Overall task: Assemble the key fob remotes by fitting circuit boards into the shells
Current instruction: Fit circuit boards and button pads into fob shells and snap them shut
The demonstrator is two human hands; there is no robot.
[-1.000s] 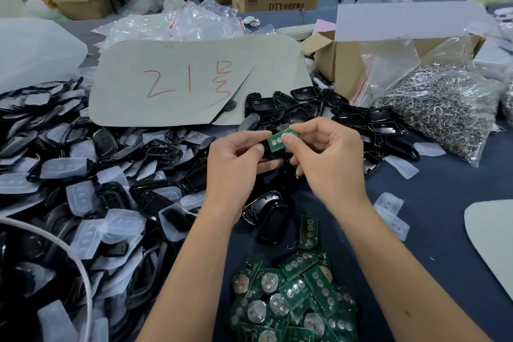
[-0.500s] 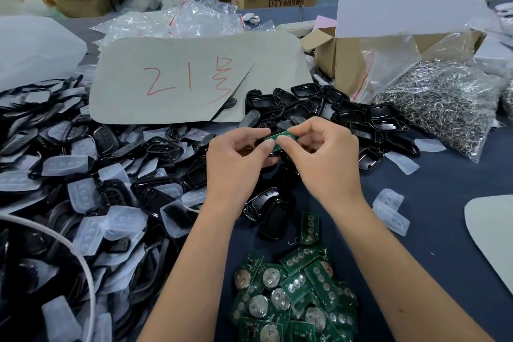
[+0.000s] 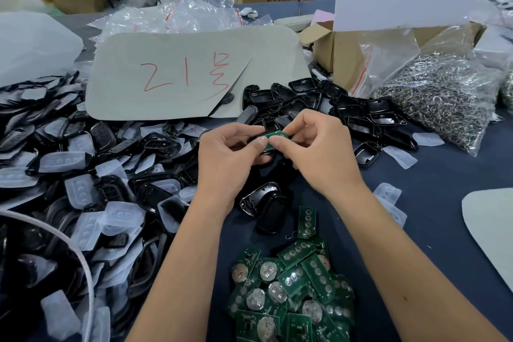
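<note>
Circuit board [image 3: 273,138], green, sat pinched between both thumbs as the left hand [image 3: 231,157] and right hand [image 3: 319,153] gripped a black shell [image 3: 256,136] beneath it.

Surface [image 3: 449,189]: I see a dark blue cloth cover. On it I list: a heap of green circuit boards [image 3: 291,294] at the near edge; black shells [image 3: 347,111] piled mid-far; shells mixed with translucent button pads [image 3: 83,189] at left; a bag of metal rings [image 3: 441,100] at right; an open cardboard box [image 3: 347,47]; grey card [image 3: 191,75] marked in red.
</note>
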